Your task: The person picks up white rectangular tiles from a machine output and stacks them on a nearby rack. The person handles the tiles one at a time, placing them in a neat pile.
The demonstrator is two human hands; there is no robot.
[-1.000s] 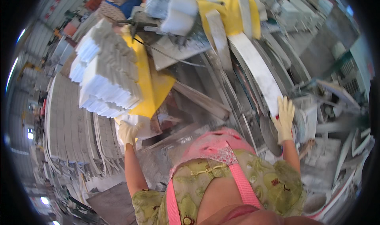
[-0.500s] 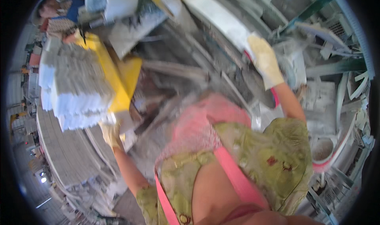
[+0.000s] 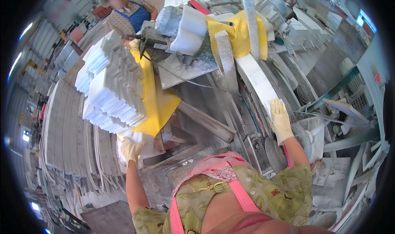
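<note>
My left hand, in a pale rubber glove, grips the edge of a white stone tile, thumb across its top. That tile lies at the near end of a tall stack of thin white tiles, which stands beside a yellow sheet. On the right, my gloved right hand rests with its fingers stretched out flat on the near end of a white stone strip. The strip lies along a narrow rail. Just below that hand is a grey round disc; its underside is hidden.
A co-worker in a blue apron stands at the far left, one gloved hand near the stack. A motor, another yellow cloth and upright boards stand ahead. A wooden beam crosses the middle; stone scraps lie at right.
The view has tilted up and steadied, showing the co-worker and the far machinery. My left hand stays at the stack's near end, and my right hand stays by the white strip's near end.
</note>
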